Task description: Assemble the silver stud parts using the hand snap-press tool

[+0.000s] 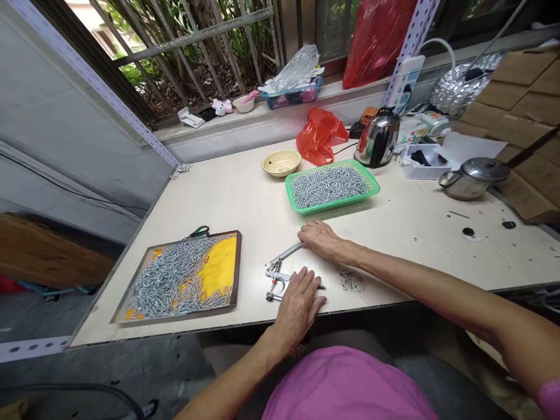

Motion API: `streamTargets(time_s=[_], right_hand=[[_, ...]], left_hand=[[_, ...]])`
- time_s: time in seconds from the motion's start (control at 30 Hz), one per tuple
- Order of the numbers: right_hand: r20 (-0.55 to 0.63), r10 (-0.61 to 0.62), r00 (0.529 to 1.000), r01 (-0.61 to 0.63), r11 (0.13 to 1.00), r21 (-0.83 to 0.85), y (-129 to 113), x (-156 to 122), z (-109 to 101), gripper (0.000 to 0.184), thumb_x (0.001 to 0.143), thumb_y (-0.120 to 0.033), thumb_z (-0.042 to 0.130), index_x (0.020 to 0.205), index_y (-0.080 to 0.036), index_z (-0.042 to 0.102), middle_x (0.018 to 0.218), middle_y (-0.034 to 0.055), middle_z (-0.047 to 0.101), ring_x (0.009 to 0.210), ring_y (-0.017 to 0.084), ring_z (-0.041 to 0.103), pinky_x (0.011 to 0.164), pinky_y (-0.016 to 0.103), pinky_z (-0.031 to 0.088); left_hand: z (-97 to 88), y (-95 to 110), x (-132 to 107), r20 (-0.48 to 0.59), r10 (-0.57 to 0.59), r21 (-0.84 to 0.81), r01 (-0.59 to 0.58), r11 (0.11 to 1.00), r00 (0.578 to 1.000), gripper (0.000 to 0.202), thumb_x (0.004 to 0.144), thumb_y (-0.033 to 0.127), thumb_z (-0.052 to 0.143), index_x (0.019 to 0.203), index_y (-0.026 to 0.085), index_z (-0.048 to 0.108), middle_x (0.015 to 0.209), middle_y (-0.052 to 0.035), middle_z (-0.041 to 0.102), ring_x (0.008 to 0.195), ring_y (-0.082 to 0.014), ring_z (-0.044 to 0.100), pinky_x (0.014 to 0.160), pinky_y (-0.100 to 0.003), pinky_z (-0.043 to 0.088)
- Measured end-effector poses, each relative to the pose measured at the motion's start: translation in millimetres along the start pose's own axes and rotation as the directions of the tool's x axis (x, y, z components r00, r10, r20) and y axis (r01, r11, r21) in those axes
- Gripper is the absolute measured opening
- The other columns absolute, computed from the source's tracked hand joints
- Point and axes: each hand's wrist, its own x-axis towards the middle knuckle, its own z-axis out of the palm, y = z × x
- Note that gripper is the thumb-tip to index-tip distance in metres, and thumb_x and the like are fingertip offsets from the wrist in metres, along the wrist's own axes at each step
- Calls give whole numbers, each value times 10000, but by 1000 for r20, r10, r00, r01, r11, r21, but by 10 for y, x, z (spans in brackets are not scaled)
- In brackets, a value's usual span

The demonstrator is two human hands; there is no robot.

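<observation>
A small metal press tool (277, 274) with a long lever handle lies on the table's front edge. My left hand (298, 298) rests flat beside its base, fingers stretched out and holding nothing. My right hand (321, 236) lies palm down on the far end of the lever handle, fingers curled over it. Ahead stands a green tray (375, 185) heaped with small metal pieces. At the left, a brown board (234, 268) with a yellow sheet carries a spread of the same metal pieces (175, 279).
A cream bowl (280, 161), a red plastic bag (318, 134), a steel kettle (378, 138) and a steel pot (474, 177) stand at the back. Cardboard (525, 116) is stacked at right. Green-handled scissors (199, 231) lie behind the board. A barred window runs along the far side.
</observation>
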Motion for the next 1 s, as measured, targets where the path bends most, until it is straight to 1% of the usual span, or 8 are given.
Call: streamTargets(time_s=[0.13, 0.27, 0.5, 0.6, 0.7, 0.77, 0.87, 1.0], right_hand=[[-37, -219, 975, 219, 976, -4, -383, 88, -59, 157, 902, -175, 493, 938, -188, 646, 966, 77, 598, 911, 217, 476, 718, 334, 313], [-58, -552, 832, 554, 833, 8, -843, 150, -10, 114, 858, -206, 573, 784, -194, 659, 940, 62, 586, 929, 224, 452, 662, 326, 318], [-170, -665, 727, 685, 720, 114, -1203, 282, 21, 101, 868, -135, 533, 793, -161, 595, 831, 28, 599, 797, 164, 479, 731, 308, 372], [-291, -557, 778, 622, 749, 230, -1217, 309, -177, 110, 891, -142, 481, 865, -162, 587, 826, 24, 603, 746, 142, 491, 712, 271, 398], [-507, -286, 813, 476, 828, 296, -870, 288, -496, 183, 885, -88, 423, 947, -147, 585, 889, 51, 602, 827, 150, 517, 757, 273, 418], [-594, -95, 799, 335, 890, 308, -443, 271, -689, 227, 895, -97, 409, 1044, -144, 574, 947, 69, 596, 880, 161, 530, 803, 295, 427], [-635, 130, 761, 8, 978, 210, 200, 241, -863, 214, 894, -142, 434, 1019, -155, 607, 963, 95, 573, 909, 208, 528, 812, 338, 427], [-570, 359, 739, -344, 929, 139, 496, 139, -884, 274, 860, -78, 435, 1048, -149, 621, 1011, 127, 563, 903, 221, 515, 782, 329, 416]], left_hand=[[11, 18, -19, 23, -32, -86, 33, 996, 999, 402, 880, 283, 535, 1264, 173, 487, 1332, -128, 532, 1309, -292, 407, 1075, -527, 351], [84, -1, -77, 87, -107, -156, 120, 980, 990, 392, 856, 217, 529, 1245, 174, 514, 1242, -142, 594, 1185, -313, 531, 986, -501, 445], [191, 0, -202, 138, -143, -234, 173, 957, 980, 513, 841, 239, 533, 1342, 196, 430, 1278, -125, 567, 1188, -307, 521, 1006, -478, 431], [121, -44, -201, 83, -92, -215, 108, 971, 992, 495, 842, 235, 521, 1330, 206, 441, 1244, -108, 583, 1140, -280, 540, 988, -450, 443], [-186, -334, -161, -100, -156, -96, 147, 985, 983, 320, 863, 187, 456, 1159, 214, 573, 1153, -94, 617, 1064, -237, 559, 916, -384, 475], [-517, -672, -171, -281, -328, 60, 358, 932, 902, 284, 888, 168, 388, 1061, 192, 612, 1103, -108, 619, 1031, -232, 551, 880, -377, 471], [-1037, -1214, -304, -381, -492, 275, 604, 748, 783, 264, 873, 196, 379, 877, 189, 643, 911, -95, 643, 922, -255, 550, 831, -398, 455], [-1374, -1817, -537, -353, -582, 343, 680, 648, 732, 289, 834, 310, 371, 734, 237, 632, 857, -71, 660, 882, -275, 562, 778, -398, 448]])
